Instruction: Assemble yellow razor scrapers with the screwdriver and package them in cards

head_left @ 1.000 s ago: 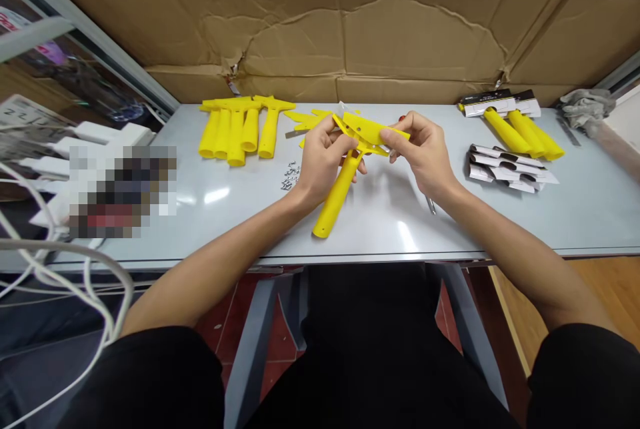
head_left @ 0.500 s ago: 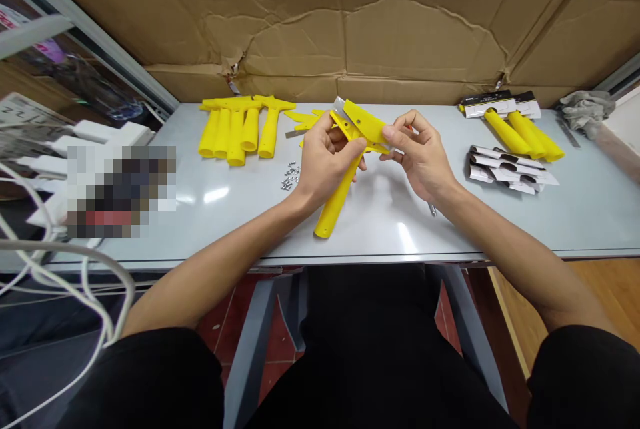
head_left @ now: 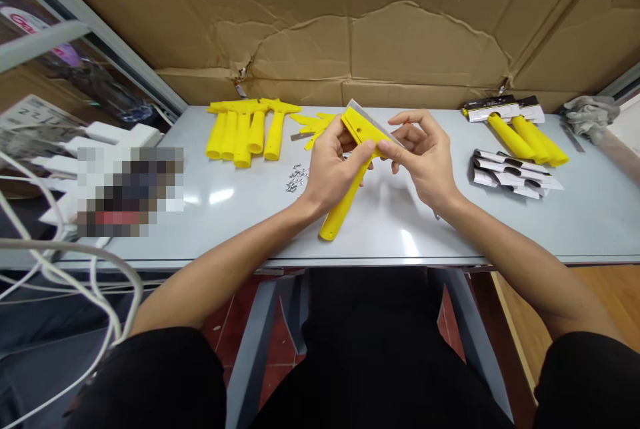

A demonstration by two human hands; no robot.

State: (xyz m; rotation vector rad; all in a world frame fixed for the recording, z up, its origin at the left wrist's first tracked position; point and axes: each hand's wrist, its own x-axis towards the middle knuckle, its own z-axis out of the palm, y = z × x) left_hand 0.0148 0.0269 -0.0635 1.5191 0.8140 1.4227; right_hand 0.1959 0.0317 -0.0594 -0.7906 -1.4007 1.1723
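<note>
A yellow plastic scraper (head_left: 345, 205) is held above the table, its handle slanting down toward me. A yellow cover plate (head_left: 367, 130) lies over its head, with a metal blade (head_left: 361, 107) showing along the far edge. My left hand (head_left: 333, 165) is closed round the neck and left end of the head, its thumb on the front. My right hand (head_left: 425, 155) has its thumb pressed on the right end of the cover plate. Its index finger is raised, and the other fingers curl behind, partly hidden. Small metal screws (head_left: 296, 177) lie beside my left hand.
Several yellow scraper handles (head_left: 243, 135) lie at the back left, near loose yellow plates (head_left: 313, 125). On the right are scrapers with black-and-white cards (head_left: 510, 139), folded cards (head_left: 515, 174) and a grey cloth (head_left: 593, 115). White cables (head_left: 95, 269) hang at the left. Cardboard (head_left: 400, 49) stands behind.
The cover plate was at an angle to the head and now lies lined up on it. My right thumb has shifted left toward my left thumb, and the right index finger has lifted.
</note>
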